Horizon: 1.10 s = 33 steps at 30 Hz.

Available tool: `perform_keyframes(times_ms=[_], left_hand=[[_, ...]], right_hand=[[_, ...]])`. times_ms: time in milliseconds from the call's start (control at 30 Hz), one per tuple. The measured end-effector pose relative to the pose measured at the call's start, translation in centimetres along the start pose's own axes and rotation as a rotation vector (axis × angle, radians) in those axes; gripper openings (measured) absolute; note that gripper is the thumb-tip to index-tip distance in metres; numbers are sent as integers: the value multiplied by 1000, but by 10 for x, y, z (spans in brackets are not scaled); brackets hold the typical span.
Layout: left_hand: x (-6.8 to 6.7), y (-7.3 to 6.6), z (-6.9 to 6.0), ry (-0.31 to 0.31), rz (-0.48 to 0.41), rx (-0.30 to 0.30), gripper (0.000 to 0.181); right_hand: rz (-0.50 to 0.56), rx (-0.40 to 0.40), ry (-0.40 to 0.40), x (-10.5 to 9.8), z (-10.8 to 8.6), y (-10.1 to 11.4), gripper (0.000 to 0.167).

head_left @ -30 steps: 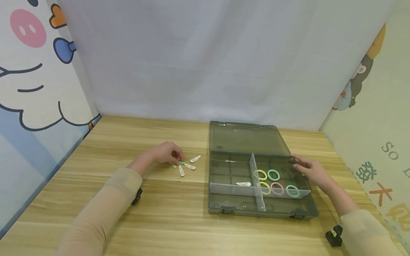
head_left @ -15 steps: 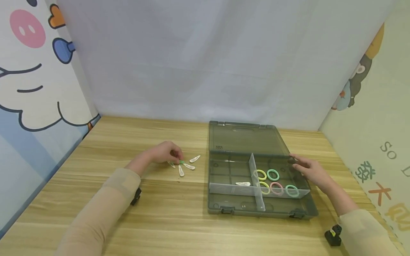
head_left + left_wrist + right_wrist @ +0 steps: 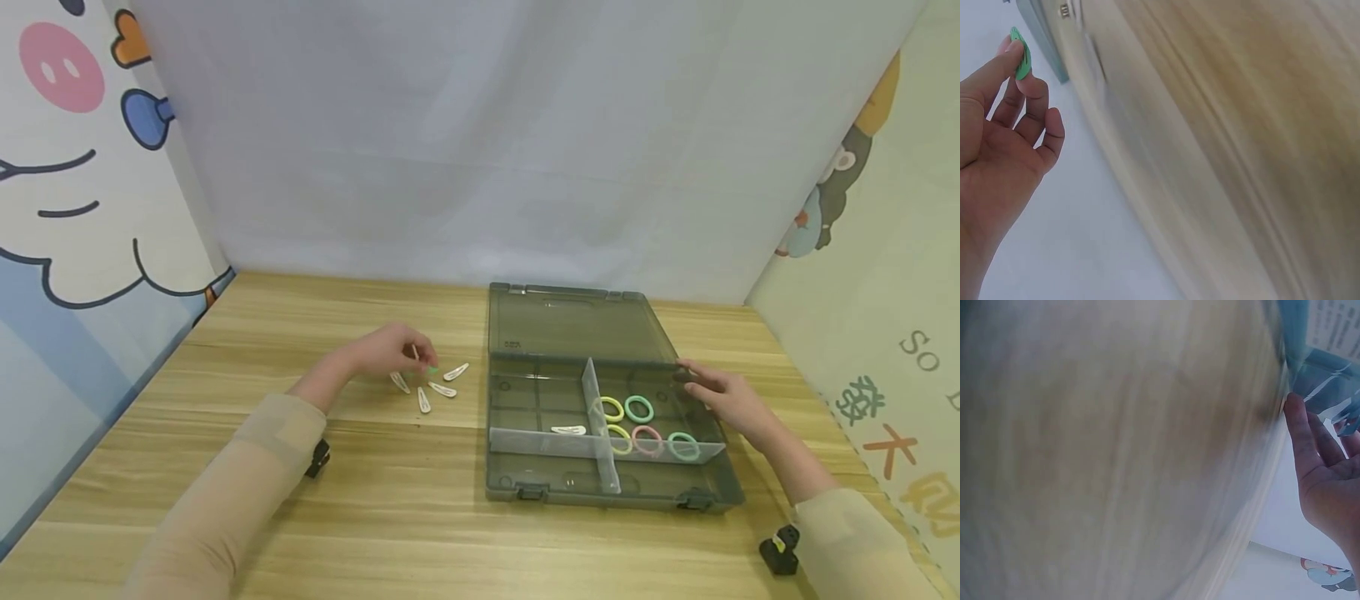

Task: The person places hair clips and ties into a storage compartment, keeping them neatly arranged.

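My left hand (image 3: pixel 393 350) pinches a green snap hair clip (image 3: pixel 1025 65) between thumb and fingertips, just above the table. In the head view that clip is small and partly hidden by the fingers. Below and beside this hand lie several white snap hair clips (image 3: pixel 442 389). To the right stands a smoky grey divided plastic box (image 3: pixel 517 493) with its lid (image 3: pixel 577 325) laid back. My right hand (image 3: pixel 727 404) rests on the box's right edge near the hinge, fingers fairly straight and touching it.
In the box, one white hair clip (image 3: pixel 568 431) lies in the back left compartment. Several yellow, teal and pink rings (image 3: pixel 639 409), resembling hair ties, lie in the back right one. Clear dividers (image 3: pixel 600 417) stand between compartments. A pale curtain (image 3: pixel 450 150) hangs behind the wooden table (image 3: pixel 405 517).
My left hand has picked the green hair clip up from among the white ones and lifted it slightly. The right hand has stayed on the box edge.
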<state>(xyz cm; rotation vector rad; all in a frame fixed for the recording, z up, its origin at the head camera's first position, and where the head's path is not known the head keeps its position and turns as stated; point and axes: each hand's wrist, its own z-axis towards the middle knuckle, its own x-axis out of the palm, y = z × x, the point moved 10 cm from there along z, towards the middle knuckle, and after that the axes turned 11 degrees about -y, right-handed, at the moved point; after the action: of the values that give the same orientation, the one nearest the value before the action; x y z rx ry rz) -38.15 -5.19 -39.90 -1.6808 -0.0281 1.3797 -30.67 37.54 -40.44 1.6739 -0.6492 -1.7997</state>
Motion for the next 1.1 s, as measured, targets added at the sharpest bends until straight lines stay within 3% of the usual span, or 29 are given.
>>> perform_keyframes(times_ms=[300,567,700,1100], left_hand=[[-10,-30,3,-38,3,111,15],[-13,-51,7,-48,-13,97,15],[-13,-67,9,-50,7,118,15],[1,-116,21,5,9,216,14]], right_hand=[[-3,-23,4,1,0,4,53],[-23,-7,3,1,0,3,53],[-25,-7,6,1,-1,4,53],[-36,-6,3,0,-1,3,53]])
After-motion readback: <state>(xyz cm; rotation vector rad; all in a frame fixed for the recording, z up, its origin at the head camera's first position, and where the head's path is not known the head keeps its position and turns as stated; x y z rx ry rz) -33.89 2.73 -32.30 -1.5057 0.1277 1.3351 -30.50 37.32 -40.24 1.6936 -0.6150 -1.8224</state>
